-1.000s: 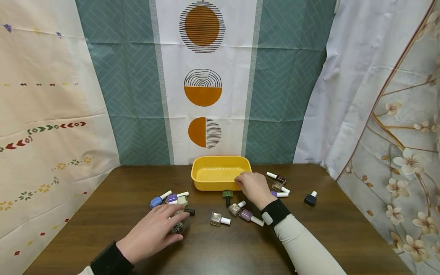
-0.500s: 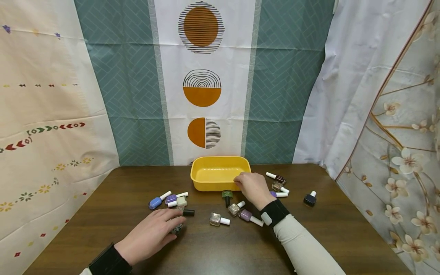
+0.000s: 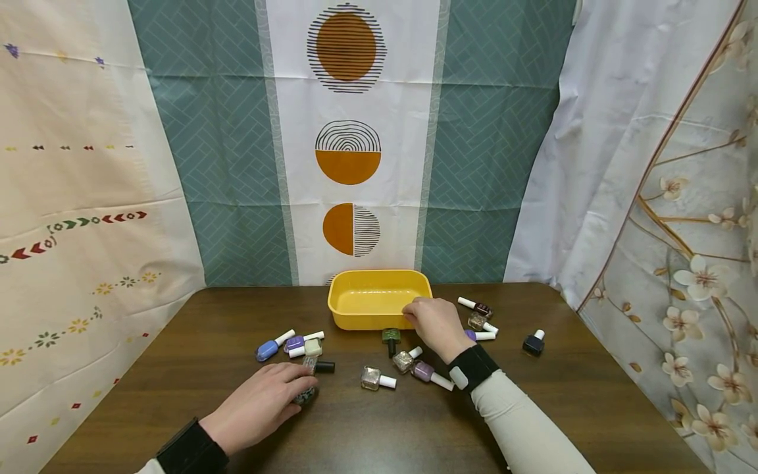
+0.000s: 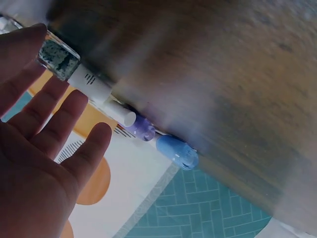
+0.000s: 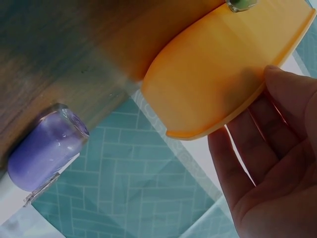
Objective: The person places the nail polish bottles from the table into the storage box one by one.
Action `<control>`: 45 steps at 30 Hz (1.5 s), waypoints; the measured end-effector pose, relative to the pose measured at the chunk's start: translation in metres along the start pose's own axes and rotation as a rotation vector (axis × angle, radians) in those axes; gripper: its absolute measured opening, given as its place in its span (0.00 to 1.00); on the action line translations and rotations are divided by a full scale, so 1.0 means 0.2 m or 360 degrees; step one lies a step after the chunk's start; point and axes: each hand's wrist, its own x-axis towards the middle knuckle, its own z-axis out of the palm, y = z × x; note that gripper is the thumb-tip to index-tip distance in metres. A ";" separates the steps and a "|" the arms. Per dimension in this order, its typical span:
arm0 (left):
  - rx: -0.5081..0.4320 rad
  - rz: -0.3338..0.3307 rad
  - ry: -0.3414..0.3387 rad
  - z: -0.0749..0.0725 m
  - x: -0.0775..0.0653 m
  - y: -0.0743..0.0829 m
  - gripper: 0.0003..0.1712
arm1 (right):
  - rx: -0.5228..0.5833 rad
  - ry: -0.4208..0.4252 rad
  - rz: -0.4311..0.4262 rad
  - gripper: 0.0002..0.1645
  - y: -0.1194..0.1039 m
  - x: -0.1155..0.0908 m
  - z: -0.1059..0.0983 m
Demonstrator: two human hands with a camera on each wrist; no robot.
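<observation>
My left hand (image 3: 260, 405) is low over the table, its thumb and fingers around a glittery dark-green nail polish bottle (image 3: 305, 396). In the left wrist view, the bottle's white cap (image 4: 90, 83) points past the fingers, and the thumb overlaps one corner of the glass. A glitter bottle with a black cap (image 3: 324, 367) lies just beyond this hand. My right hand (image 3: 438, 326) pinches the front right rim of a yellow tray (image 3: 361, 321). The right wrist view has the thumb against the outer wall (image 5: 203, 79) and the other fingers on the far side.
Blue (image 3: 268, 349), purple (image 3: 294, 343) and pale green (image 3: 313, 347) polishes lie at the left. A green bottle (image 3: 391, 334), glitter bottles (image 3: 371, 378) and a mauve one (image 3: 422, 370) lie in front of the tray. Several more lie right, including a dark one (image 3: 533, 343).
My left hand has drawn back slightly to the left, and its thumb and index finger have come closer together around the glittery bottle. My right hand stays on the tray's rim.
</observation>
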 end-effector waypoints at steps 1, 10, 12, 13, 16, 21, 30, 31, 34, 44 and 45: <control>-0.0005 -0.0006 -0.0010 0.00 0.00 0.00 0.28 | 0.0000 0.0000 0.0000 0.03 0.00 0.00 0.00; -0.0001 -0.0015 -0.0023 0.00 0.01 -0.01 0.27 | 0.0010 0.0003 0.0005 0.03 0.00 0.00 0.00; -0.0004 -0.0015 -0.0026 0.00 0.01 -0.01 0.27 | 0.0016 0.0008 0.0005 0.03 0.00 0.00 0.00; -0.0008 -0.0016 -0.0026 0.00 0.01 -0.01 0.27 | 0.0017 0.0010 0.0005 0.03 0.00 0.00 0.00; -0.0019 -0.0011 -0.0025 0.00 0.01 -0.01 0.27 | 0.0023 0.0012 0.0006 0.04 0.00 0.00 0.00; -0.0039 -0.0003 -0.0023 0.01 0.02 -0.01 0.27 | 0.0028 0.0005 0.0015 0.04 -0.01 0.00 0.01; -0.0098 -0.0029 -0.0085 0.02 0.03 -0.02 0.25 | 0.0023 0.0017 0.0014 0.04 -0.01 -0.01 0.01; -0.0102 -0.0029 -0.0092 0.02 0.03 -0.02 0.24 | 0.0027 0.0014 0.0014 0.03 0.00 -0.01 0.01; -0.0110 -0.0030 -0.0105 0.02 0.03 -0.03 0.24 | 0.0024 0.0011 0.0010 0.03 0.00 -0.01 0.01; -0.0069 0.0030 -0.0076 0.02 0.04 -0.02 0.23 | 0.0024 0.0012 0.0014 0.02 0.00 0.00 0.01; -0.0067 0.0040 -0.0068 0.02 0.04 -0.02 0.23 | 0.0027 0.0011 0.0015 0.02 0.00 0.00 0.01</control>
